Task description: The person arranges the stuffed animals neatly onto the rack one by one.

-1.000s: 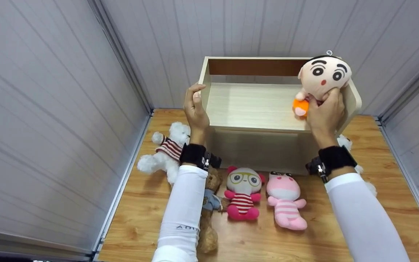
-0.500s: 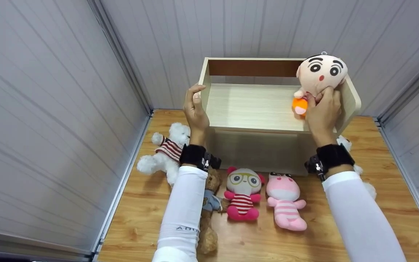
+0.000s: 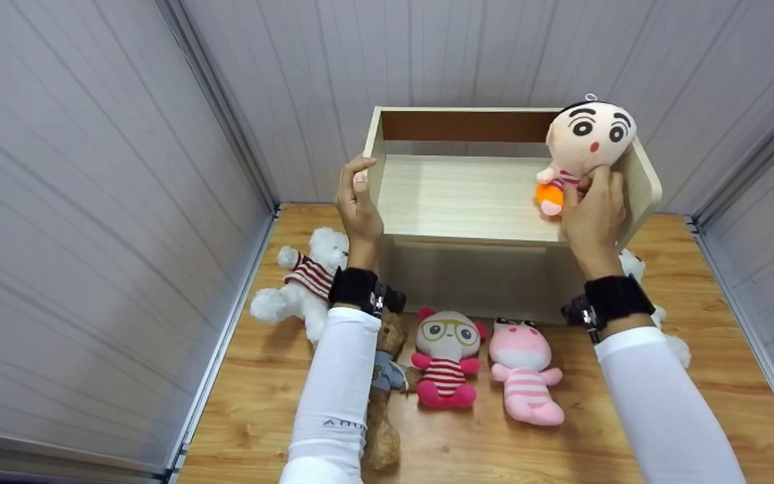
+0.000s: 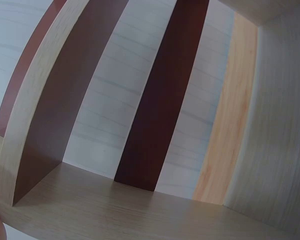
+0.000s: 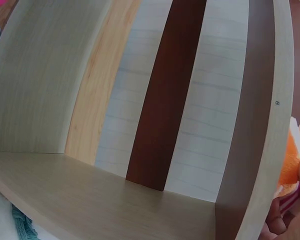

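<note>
In the upper right of the head view the right hand (image 3: 592,218) is holding a round-headed cartoon doll (image 3: 588,144) by its body, the grip pinching the striped torso just under the big peach head, fingers curled round it. The doll is sitting upright at the right end of the wooden shelf box (image 3: 467,198), pressed against the box's right wall, with its orange foot hanging over the shelf board. Left of centre, the left hand (image 3: 358,205) is resting against the box's left wall, fingers straight along the edge and the thumb up near the top corner, a flat grip closing round nothing. Below the box, across the lower middle of the frame, other toys are lying on the wooden surface (image 3: 716,316): a white bear in a striped shirt (image 3: 299,292), a brown bear (image 3: 383,396) partly hidden under the left sleeve, a doll with glasses (image 3: 449,356) and a pink striped doll (image 3: 527,370).
</note>
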`<state>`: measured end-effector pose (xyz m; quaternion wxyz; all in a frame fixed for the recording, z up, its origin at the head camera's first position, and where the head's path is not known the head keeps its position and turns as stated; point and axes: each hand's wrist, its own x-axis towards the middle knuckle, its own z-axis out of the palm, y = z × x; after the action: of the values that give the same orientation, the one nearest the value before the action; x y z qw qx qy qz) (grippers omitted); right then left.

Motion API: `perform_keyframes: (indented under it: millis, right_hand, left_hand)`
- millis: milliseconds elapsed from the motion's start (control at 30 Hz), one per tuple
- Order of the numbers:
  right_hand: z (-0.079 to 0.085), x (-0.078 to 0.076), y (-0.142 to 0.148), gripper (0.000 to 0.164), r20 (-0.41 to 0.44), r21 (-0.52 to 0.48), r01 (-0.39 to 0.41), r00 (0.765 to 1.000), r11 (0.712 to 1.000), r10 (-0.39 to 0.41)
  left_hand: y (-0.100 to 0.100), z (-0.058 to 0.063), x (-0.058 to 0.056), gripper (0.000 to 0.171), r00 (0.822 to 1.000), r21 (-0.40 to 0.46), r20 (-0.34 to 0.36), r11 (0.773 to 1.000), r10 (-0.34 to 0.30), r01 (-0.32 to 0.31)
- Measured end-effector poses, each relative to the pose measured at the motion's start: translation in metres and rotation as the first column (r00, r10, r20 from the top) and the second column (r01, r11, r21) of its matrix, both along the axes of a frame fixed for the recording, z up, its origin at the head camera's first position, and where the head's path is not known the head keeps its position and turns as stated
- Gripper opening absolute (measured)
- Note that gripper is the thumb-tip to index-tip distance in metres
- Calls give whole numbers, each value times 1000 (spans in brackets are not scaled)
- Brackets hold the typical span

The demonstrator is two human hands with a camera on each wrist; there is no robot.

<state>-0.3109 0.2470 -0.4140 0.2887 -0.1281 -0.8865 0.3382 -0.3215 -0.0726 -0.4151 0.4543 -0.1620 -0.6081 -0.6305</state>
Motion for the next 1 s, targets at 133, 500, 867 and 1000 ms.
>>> perform_keyframes:
  millis: [133,500,867,1000]
  right_hand:
    - [-3,0,-1,28,-52,-5,-8,999,1000,8]
    - [-10,4,0,34,-51,24,-1,999,1000,3]
    - [-9,3,7,36,76,58,-30,997,998,26]
    - [-11,4,9,37,72,64,-47,997,997,42]
  left_hand:
    - [-2,0,0,35,1000,-4,-9,1000,13,-13]
    - [0,1,3,34,1000,-9,-4,1000,17,-17]
    - [10,3,4,41,1000,0,-4,1000,6,-6]
    - [9,3,5,34,1000,-11,7,1000,7,-7]
